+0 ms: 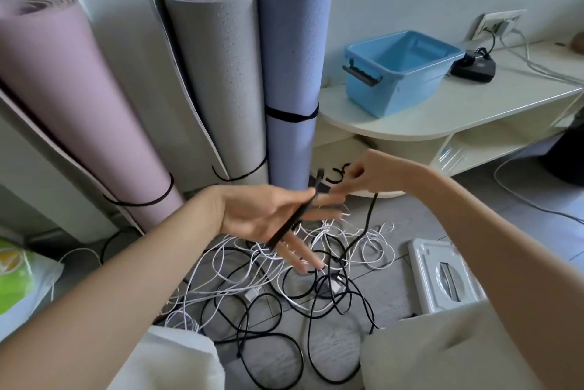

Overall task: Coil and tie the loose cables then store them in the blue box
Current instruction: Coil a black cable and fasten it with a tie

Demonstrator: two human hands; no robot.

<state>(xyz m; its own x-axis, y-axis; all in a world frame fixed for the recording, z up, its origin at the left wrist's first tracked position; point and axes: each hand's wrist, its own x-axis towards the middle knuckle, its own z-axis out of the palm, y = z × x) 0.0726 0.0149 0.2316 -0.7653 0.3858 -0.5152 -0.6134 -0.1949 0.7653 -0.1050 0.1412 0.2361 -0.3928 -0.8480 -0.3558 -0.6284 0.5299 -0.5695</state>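
A tangle of loose black and white cables point(284, 282) lies on the grey floor in front of me. My left hand point(271, 219) is held palm up above the pile with straight fingers, and a black cable point(294, 222) lies across its palm, plug end pointing up. My right hand point(366, 173) pinches the same black cable a little further along, and the cable drops from it down into the pile. The blue box point(401, 70) stands open and empty on a low white table point(442, 111) at the upper right.
Three rolled mats, pink point(72, 105), grey point(218, 73) and blue point(294, 73), lean against the wall behind the pile. A white device point(442, 276) lies on the floor at right. A black adapter point(474, 67) and wall socket point(496, 24) sit beyond the box. A green bag point(19, 282) is at left.
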